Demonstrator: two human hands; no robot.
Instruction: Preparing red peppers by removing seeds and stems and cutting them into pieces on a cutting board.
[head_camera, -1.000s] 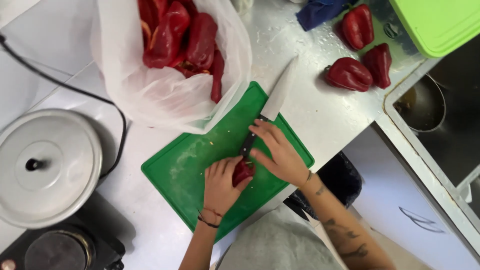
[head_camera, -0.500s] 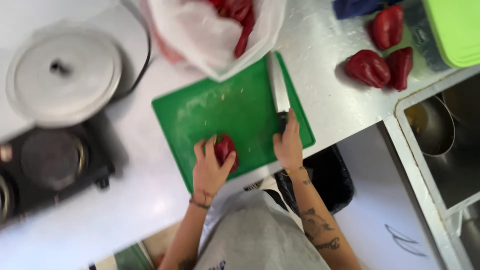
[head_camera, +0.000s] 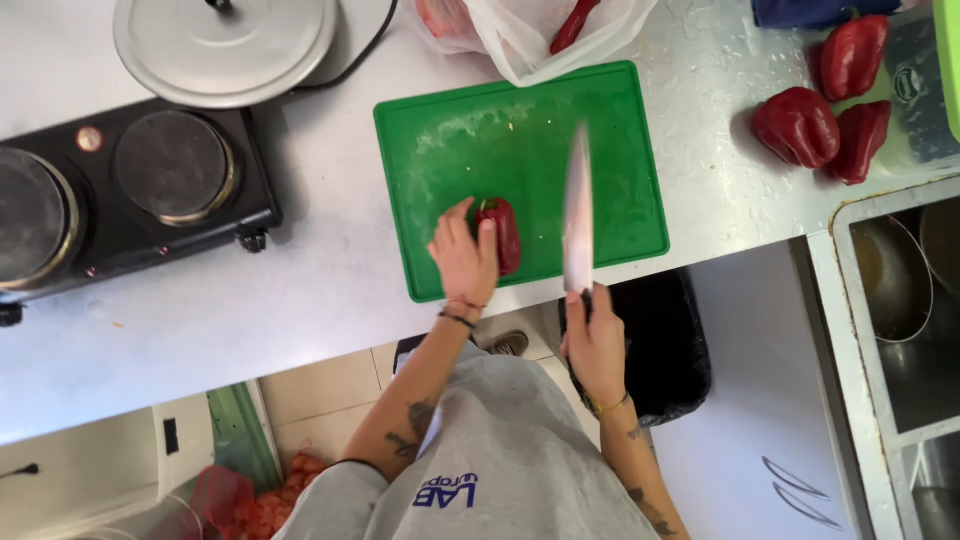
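My right hand (head_camera: 597, 345) had lifted the knife (head_camera: 577, 215) off the board (head_camera: 520, 160), fist closed on the handle. Left hand (head_camera: 465, 258) gripped the pepper (head_camera: 503, 233) at the board's near edge, w/ cut pending.

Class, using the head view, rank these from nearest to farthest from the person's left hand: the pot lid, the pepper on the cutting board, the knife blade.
1. Pepper: on the board, touching the left hand.
2. Knife blade: just to the pepper's right, held by the right hand.
3. Pot lid: far up-left, beyond the hotplate.
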